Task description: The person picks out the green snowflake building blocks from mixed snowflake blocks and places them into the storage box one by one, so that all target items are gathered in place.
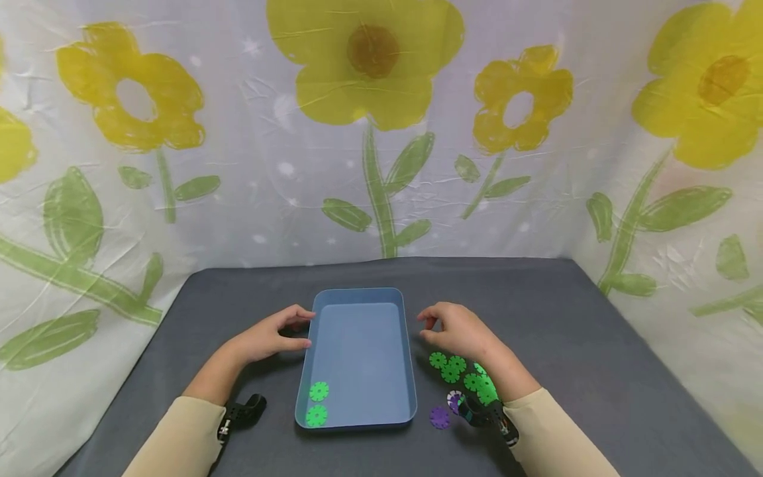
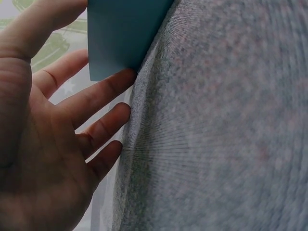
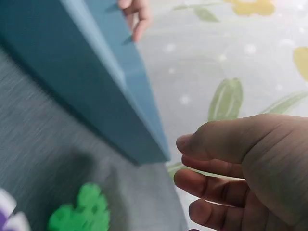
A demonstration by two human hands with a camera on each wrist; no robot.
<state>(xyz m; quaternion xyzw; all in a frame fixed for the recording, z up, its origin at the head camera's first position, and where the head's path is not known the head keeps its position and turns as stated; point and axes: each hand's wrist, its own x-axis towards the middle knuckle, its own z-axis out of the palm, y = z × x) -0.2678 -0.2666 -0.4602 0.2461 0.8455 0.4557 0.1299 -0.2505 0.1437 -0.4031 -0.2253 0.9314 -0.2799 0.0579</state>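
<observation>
Plainly, tray position: the blue tray (image 1: 357, 344) lies on the grey table (image 1: 596, 344), between the two hands.
Tray axis: its long side runs away from the person, so the long walls face the hands.
Left hand: the left hand (image 1: 271, 338) is at the tray's left wall near the far corner; its fingers (image 2: 96, 98) are straight and spread, tips at the wall, thumb above the rim; an open grip, holding nothing.
Right hand: the right hand (image 1: 456, 331) hovers just beside the right wall, apart from it, fingers loosely curled, grip empty.
Nearer hand: the left, already touching; the right has a small gap to the wall.
Tray contents: two green discs (image 1: 317, 403) at the near left corner.
Loose pieces: green discs (image 1: 456, 370) and a purple disc (image 1: 439, 417) lie on the table by the right wrist.
</observation>
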